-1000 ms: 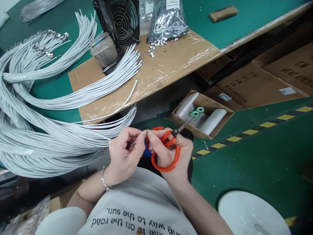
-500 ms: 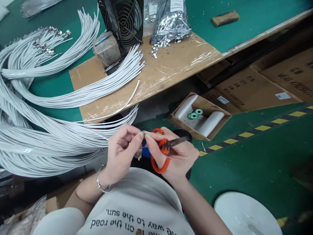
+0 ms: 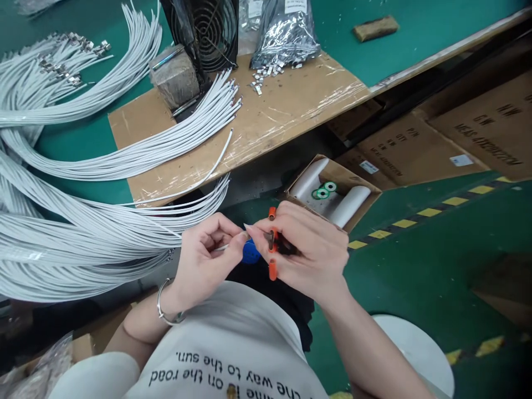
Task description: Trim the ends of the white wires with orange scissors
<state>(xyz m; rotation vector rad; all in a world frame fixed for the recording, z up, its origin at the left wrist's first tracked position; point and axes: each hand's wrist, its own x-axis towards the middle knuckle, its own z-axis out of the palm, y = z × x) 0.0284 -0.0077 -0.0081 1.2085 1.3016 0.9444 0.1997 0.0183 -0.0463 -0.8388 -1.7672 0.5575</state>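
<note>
Between thumb and forefinger, my left hand (image 3: 210, 257) pinches the end of a white cable (image 3: 222, 247). My right hand (image 3: 310, 249) is closed around a pair of orange-handled scissors (image 3: 272, 269), whose blades are largely hidden by the fingers and point toward the left hand. Both hands meet in front of my body, the right fingertips just right of the cable's end. Beyond them, a bundle of white cables (image 3: 183, 147) lies on a cardboard sheet (image 3: 286, 113), with more cables hanging over the table edge.
A black fan (image 3: 208, 33) stands by a wrapped block (image 3: 174, 77). Small metal parts (image 3: 266, 72) lie before a silvery bag (image 3: 286, 33). Below the table, an open carton (image 3: 361, 213) holds white rolls and green-rimmed spools. A white round disc (image 3: 411, 349) is at lower right.
My right hand has turned, swinging the scissors from pointing right to pointing at my left hand. The view has shifted slightly. My left hand keeps its pinch.
</note>
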